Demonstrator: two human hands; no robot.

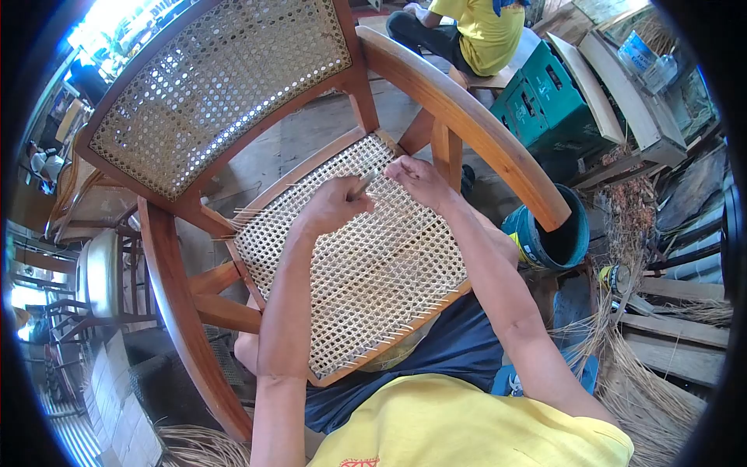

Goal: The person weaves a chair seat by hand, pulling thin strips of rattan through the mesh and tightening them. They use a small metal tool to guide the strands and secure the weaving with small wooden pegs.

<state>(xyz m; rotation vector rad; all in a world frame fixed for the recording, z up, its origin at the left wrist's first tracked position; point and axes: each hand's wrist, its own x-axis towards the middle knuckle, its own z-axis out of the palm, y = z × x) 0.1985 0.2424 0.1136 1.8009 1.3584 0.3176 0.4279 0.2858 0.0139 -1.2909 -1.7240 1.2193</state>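
A wooden armchair frame stands before me, with a woven cane seat and a cane backrest. Over the upper part of the seat, my left hand is closed on a small pointed tool. To its right, my right hand is near the seat's back right corner, fingers bent together; what they pinch, if anything, is too small to make out. Loose cane ends stick out along the seat's left and front edges.
Green crates stand at the upper right beside planks. A green bucket is right of the chair. Cane strands lie at the right. Another person in a yellow shirt sits beyond the chair.
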